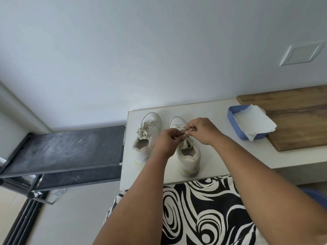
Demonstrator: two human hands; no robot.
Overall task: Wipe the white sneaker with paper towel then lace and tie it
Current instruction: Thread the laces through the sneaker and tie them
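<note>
Two white sneakers stand side by side on a white table (212,110), toes toward the wall. The left sneaker (146,137) has its cream laces bunched in a tied bow. Over the tongue of the right sneaker (189,156) both my hands meet. My left hand (167,140) pinches one end of the cream shoelace (185,144). My right hand (201,129) pinches the other end just above it. The lace's lower runs show loosely across the eyelets. A white paper towel (254,122) lies in a blue tray at the right.
The blue tray (231,119) sits partly on a wooden board (292,121) at the table's right. A dusty black shelf (67,149) stands to the left of the table. My black-and-white patterned clothing (203,213) fills the near edge. A wall rises behind.
</note>
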